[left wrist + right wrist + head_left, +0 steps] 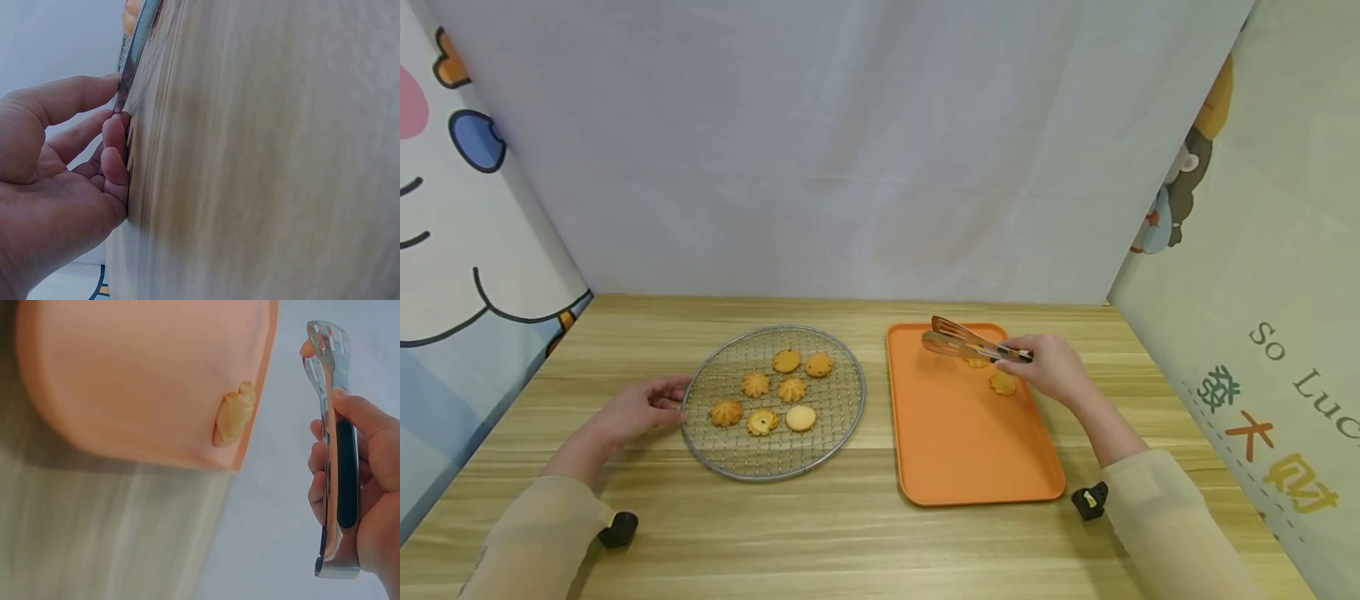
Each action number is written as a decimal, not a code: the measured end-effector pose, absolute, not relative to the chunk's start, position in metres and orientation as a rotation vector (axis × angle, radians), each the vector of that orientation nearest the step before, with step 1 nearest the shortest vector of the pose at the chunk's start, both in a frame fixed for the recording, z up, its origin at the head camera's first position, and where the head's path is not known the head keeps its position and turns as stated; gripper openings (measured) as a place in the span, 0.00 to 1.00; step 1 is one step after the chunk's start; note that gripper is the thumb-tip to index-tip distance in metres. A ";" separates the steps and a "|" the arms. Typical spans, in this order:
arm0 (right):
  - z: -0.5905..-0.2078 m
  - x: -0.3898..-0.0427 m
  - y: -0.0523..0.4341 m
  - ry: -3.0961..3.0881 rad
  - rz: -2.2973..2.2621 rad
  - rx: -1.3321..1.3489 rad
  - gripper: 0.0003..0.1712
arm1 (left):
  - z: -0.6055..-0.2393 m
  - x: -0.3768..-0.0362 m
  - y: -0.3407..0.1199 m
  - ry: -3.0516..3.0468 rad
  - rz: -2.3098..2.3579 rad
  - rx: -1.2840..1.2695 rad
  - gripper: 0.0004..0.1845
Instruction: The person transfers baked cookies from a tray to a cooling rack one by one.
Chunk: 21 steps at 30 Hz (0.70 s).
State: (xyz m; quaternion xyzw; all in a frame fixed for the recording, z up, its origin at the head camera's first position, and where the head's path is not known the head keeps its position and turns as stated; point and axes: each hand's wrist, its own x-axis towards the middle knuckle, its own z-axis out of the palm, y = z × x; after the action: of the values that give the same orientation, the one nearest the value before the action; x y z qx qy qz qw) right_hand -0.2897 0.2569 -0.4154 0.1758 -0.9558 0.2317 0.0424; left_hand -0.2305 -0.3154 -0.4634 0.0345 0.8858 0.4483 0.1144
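Left hand (642, 408) first: we've got thumb and fingers pinching the near-left rim of the rack (767, 478), which sits on the table (857, 533) with seven cookies (791, 389) on it. Right hand (1052, 362) has its fingers wrapped round the tongs (345, 475), tips a little apart, over the far part of the orange tray (970, 454). Two more cookies (1002, 383) lie in that tray toward its far right, one partly hidden by the tongs. We honestly can't tell if the tan bit by the tips is a cookie or a fingertip.

Our take on tong work here: come in low and level, get a tip on each side, then squeeze just enough. Cookies like these look crumbly, and the ridged ones would probably chip if we clamp hard. The tray's raised edge could get in the way, so we'd angle in from its middle. For the rack, a light pinch should do; tugging that rim might slide stuff around.
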 end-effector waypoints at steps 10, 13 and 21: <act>-0.398 -0.286 0.246 -2.915 0.713 0.584 0.24 | -0.464 -0.230 -0.316 2.597 1.313 0.104 0.37; -0.391 -0.285 0.240 -2.891 0.716 0.614 0.24 | -0.464 -0.231 -0.316 2.594 1.316 0.105 0.37; -0.381 -0.284 0.223 -2.872 0.728 0.663 0.23 | -0.466 -0.231 -0.317 2.597 1.327 0.114 0.37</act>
State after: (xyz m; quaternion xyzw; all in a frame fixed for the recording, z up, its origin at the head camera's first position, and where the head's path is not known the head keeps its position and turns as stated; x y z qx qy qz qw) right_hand -0.2841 0.2229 -0.3814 0.2179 -0.9447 0.2395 0.0525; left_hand -0.2314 -0.3173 -0.4662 0.0389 0.8843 0.4518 0.1113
